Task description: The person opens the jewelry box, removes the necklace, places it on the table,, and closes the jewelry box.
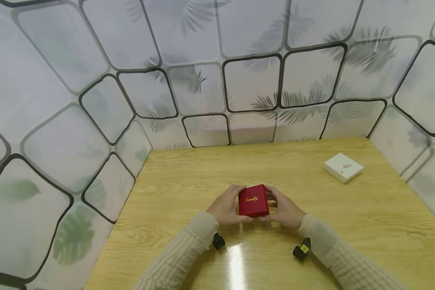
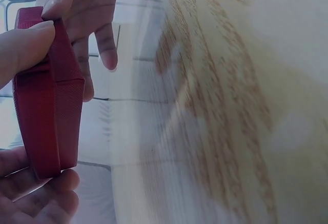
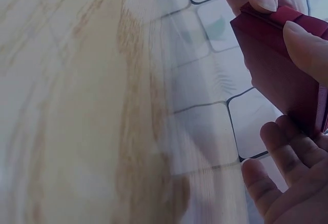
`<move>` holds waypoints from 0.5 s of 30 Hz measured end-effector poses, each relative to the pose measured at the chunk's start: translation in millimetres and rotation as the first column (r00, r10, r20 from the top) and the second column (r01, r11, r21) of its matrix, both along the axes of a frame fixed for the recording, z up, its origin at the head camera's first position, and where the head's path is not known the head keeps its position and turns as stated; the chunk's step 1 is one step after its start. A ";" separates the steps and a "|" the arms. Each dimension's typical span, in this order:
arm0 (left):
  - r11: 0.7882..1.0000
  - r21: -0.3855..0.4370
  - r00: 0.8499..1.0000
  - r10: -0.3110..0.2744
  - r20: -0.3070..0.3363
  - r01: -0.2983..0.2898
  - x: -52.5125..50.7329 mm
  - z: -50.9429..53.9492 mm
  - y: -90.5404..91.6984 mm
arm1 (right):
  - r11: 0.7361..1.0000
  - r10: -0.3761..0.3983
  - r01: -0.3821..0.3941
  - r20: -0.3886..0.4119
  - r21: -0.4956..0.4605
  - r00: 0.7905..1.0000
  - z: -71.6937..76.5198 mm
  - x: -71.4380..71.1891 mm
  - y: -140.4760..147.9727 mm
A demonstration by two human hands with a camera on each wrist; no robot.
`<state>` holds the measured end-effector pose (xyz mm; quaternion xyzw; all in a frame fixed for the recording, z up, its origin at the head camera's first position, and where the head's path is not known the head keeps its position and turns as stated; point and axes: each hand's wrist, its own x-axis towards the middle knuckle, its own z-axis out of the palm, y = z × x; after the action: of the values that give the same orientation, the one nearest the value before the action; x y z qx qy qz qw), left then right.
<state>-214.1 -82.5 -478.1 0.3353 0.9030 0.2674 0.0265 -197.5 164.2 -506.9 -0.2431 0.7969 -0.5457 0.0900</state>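
A red jewelry box (image 1: 253, 200), with "Jewelry" in gold script on its face, is held between both hands above the wooden table. My left hand (image 1: 227, 206) grips its left side, the thumb along the near edge and the fingers at the far edge. On the opposite side my right hand (image 1: 283, 208) holds the box, thumb at the near edge. In the left wrist view the ribbed side of the red box (image 2: 43, 111) faces the camera, a seam running along it. The right wrist view shows the underside of the box (image 3: 284, 70) raised off the table.
A white square box (image 1: 343, 167) with a pink flower print lies at the back right of the wooden table (image 1: 188, 173). Patterned cloth walls (image 1: 253, 80) rise behind the table and along its sides. Dark wrist cameras (image 1: 302, 249) hang under both sleeves.
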 end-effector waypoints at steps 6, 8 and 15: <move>0.999 0.030 1.000 -0.025 -0.006 0.025 -1.5 -1.3 0.5 | 1.000 -0.003 0.003 -0.006 -0.017 1.000 -0.9 1.1 0.4; 0.998 0.043 0.999 -0.037 -0.008 0.037 -2.0 -1.9 0.5 | 1.000 -0.005 0.004 -0.002 -0.018 1.000 -1.1 1.5 0.6; 0.996 0.070 0.998 -0.055 -0.006 0.055 -3.5 -1.5 0.4 | 1.000 -0.003 0.003 0.001 -0.011 1.000 0.4 1.4 1.7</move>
<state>-217.6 -82.1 -479.6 0.3612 0.8835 0.2975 0.0203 -196.1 165.9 -506.5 -0.2423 0.7941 -0.5504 0.0882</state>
